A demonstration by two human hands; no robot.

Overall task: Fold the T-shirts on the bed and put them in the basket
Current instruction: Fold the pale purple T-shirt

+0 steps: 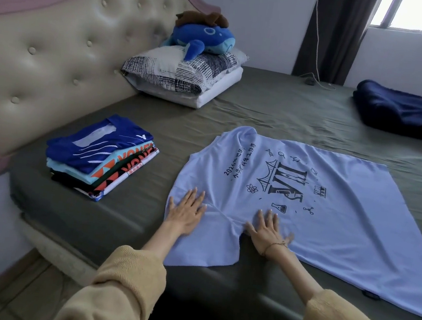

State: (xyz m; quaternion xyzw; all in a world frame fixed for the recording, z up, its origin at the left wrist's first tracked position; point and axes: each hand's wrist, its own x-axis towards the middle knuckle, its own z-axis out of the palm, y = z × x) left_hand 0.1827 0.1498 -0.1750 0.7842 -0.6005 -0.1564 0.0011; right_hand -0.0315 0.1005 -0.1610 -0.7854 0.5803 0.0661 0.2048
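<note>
1. The white T-shirt (304, 211) lies spread on the bed (277, 109), centre-right of the frame.
2. Left hand (186, 214) and right hand (267, 229) press flat on it, fingers spread: smoothing before folding, I'd say.
3. Next: fold a side inward.
4. A folded stack (101, 154) waits at left; no basket visible.

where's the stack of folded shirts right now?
In the head view, the stack of folded shirts sits on the bed at left, near the padded headboard, left of the white T-shirt and apart from it.
</note>
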